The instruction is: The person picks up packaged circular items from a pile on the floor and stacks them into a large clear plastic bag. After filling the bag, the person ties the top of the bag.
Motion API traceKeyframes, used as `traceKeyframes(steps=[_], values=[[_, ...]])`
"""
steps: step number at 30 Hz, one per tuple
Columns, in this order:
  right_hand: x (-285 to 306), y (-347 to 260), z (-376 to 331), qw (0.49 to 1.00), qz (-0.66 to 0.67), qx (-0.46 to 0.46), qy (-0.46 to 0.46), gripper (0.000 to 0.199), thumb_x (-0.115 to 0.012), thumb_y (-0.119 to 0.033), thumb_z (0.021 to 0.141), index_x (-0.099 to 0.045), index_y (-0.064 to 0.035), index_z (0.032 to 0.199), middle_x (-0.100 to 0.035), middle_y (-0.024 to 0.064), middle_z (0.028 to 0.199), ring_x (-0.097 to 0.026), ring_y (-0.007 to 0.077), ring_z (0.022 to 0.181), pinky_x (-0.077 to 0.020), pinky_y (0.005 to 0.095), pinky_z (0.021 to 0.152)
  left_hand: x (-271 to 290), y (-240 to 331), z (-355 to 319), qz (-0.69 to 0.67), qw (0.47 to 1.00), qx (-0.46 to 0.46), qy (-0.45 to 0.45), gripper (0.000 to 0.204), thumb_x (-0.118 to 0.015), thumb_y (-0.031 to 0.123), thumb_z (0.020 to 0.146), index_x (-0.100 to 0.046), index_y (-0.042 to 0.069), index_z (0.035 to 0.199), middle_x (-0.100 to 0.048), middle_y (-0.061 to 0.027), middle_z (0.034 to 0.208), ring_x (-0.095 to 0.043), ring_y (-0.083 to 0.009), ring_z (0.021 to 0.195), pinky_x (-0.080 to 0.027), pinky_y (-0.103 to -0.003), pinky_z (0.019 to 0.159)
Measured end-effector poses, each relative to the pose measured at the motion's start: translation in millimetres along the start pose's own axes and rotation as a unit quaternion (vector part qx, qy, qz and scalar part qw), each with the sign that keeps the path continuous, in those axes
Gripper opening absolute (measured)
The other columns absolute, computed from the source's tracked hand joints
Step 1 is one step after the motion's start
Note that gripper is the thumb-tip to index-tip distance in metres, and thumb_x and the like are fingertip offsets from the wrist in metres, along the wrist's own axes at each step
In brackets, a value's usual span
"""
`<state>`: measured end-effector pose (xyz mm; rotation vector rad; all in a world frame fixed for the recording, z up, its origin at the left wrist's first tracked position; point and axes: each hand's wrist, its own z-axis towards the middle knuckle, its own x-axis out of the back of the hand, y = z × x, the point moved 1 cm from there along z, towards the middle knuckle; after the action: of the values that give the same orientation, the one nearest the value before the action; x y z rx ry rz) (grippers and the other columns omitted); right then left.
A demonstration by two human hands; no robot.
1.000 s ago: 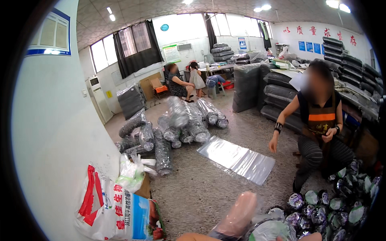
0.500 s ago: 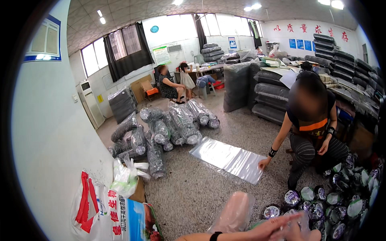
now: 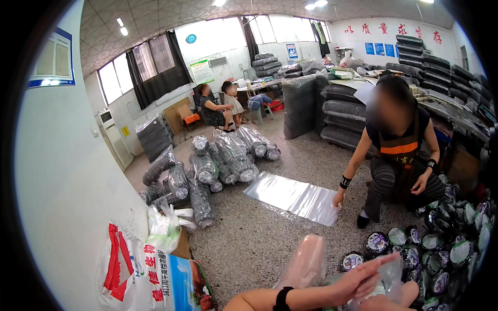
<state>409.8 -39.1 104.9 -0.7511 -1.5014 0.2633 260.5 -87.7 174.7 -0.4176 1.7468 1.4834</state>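
Observation:
My left hand (image 3: 358, 282), with a black band on its wrist, reaches across the lower edge from the left. Its index finger is stretched out, and the other fingers bend around a crumpled clear plastic bag (image 3: 390, 277). Bare skin shows beyond the bag at the lower edge; whether it is my right hand or a leg I cannot tell. Clear film covers my bent knee (image 3: 307, 259) beside the left forearm. Close to the bag, on the right, lie many round dark packs (image 3: 377, 242) with purple-and-white or pale green ends.
A co-worker (image 3: 399, 150) crouches at right, one hand on a stack of flat clear bags (image 3: 295, 199) on the floor. Bagged dark rolls (image 3: 228, 155) lie in a heap at mid-left. A printed sack (image 3: 176, 280) stands by the wall. Two people sit at the back.
My left hand has shifted slightly, and more of its forearm shows. The bag beyond the fingers looks more spread out. The co-worker's foot has moved forward; the child at the back has lowered their arms.

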Motion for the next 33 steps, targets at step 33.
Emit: traceKeyframes(steps=[33], values=[[-5, 227, 55, 0.971, 0.021, -0.235, 0.031, 0.050, -0.065, -0.042, 0.078, -0.061, -0.0090, 0.115, -0.064, 0.0122, 0.107, -0.061, 0.0302, 0.096, -0.0465, 0.0406, 0.086, 11, -6, 89, 0.064, 0.995, 0.064, 0.036, 0.050, -0.031, 0.039, 0.100, -0.029, 0.010, 0.141, -0.029, 0.0069, 0.044, -0.026, -0.0033, 0.034, -0.026, -0.017, 0.037]])
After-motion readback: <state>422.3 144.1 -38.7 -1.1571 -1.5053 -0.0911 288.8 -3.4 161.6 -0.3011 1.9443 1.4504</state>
